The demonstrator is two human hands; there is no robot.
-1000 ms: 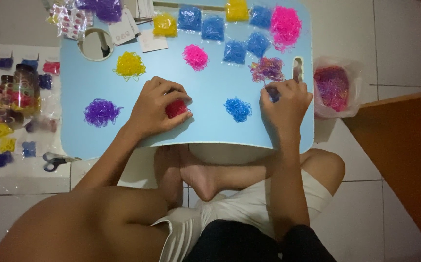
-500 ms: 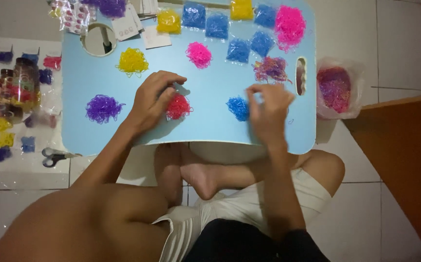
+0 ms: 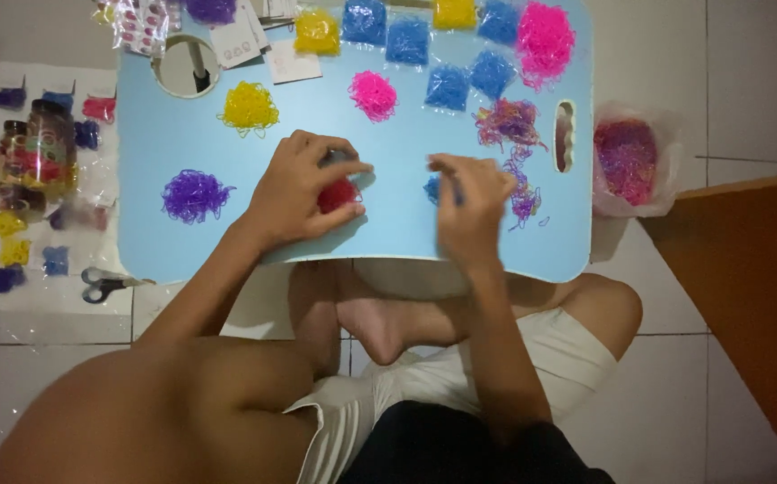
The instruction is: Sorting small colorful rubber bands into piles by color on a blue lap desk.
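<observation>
A light blue lap table lies over my crossed legs and carries sorted heaps of small rubber bands. My left hand curls around the red heap, thumb below it and fingers above. My right hand is blurred, its fingers pinched over the blue heap, which it mostly hides. A bit of blue shows between those fingertips. A mixed-colour heap with a trail of loose bands lies just right of that hand.
Purple, yellow and pink heaps lie on the table, with blue, yellow and pink bags along its far edge. A bag of mixed bands sits on the floor at right. Scissors, a jar and small bags lie at left.
My right hand has moved left from the mixed heap near the table's slot to the blue heap. My left hand stayed at the red heap and closed its fingers around it.
</observation>
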